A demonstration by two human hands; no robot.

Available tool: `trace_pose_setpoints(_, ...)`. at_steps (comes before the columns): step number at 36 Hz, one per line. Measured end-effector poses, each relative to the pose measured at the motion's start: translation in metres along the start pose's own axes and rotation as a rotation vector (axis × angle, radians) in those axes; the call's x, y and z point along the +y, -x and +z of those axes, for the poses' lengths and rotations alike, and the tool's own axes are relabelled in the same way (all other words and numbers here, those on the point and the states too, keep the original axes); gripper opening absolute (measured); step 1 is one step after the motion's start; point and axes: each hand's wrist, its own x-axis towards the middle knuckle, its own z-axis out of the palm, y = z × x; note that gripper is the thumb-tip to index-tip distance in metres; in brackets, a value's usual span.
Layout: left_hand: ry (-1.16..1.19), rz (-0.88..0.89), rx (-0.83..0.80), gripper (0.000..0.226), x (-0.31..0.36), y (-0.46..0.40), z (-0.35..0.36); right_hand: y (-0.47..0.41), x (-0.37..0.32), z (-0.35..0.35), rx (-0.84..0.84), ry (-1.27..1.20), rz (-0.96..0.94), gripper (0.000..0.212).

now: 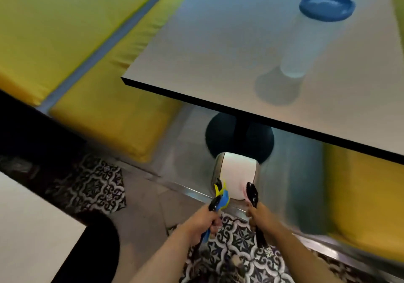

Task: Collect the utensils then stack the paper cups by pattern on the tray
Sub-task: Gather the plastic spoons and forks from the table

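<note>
Two hands reach forward low in the view, above a floor of black-and-white patterned tiles [244, 245]. The left hand [202, 221] is curled tight round a bundle of plastic utensils [219, 199]: blue, yellow and black ends stick out past the knuckles, and a blue handle shows below the fist. The right hand [259, 214] grips a black spoon [251, 193] by its handle, bowl end pointing up and away; a pale pink piece seems to lie alongside it, though blur makes that hard to tell. Just beyond both hands stands a white bin [237, 173] with a metal rim, at the round black foot of a table. Farther off, the grey tabletop [218, 42] carries a tall stack of pale paper cups [299, 48], upright, topped by a blue bowl-shaped piece [326, 6]. Yellow cushioned benches [65, 20] run along the left and far side, and another yellow seat shows at the right.
</note>
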Motion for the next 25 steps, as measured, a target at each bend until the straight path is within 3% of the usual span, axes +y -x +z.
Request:
trace_pose_setpoints(3,-0.017,-0.089,-0.017,0.010,-0.007,-0.039,-0.001,-0.032,0.009,0.006,-0.016,-0.058,0.059,0.028)
trace_pose_setpoints(6,0.038,-0.161,-0.024,0.015,-0.013,-0.078,-0.001,-0.066,0.020,0.012,-0.061,-0.088,0.079,0.012)
trace_pose_setpoints(10,0.099,-0.239,-0.048,0.009,-0.013,-0.124,0.001,-0.106,0.033,0.017,-0.135,-0.092,0.135,0.026)
trace_pose_setpoints(13,0.129,-0.285,-0.054,0.021,-0.015,-0.155,0.003,-0.131,0.040,0.021,-0.161,-0.047,0.181,0.008)
trace_pose_setpoints(20,0.265,-0.371,-0.023,0.015,-0.016,-0.216,0.004,-0.181,0.044,0.025,-0.198,0.031,0.305,0.023)
trace_pose_setpoints(25,0.385,-0.365,0.051,0.017,-0.012,-0.243,0.006,-0.209,0.049,0.027,-0.163,-0.119,0.411,0.023)
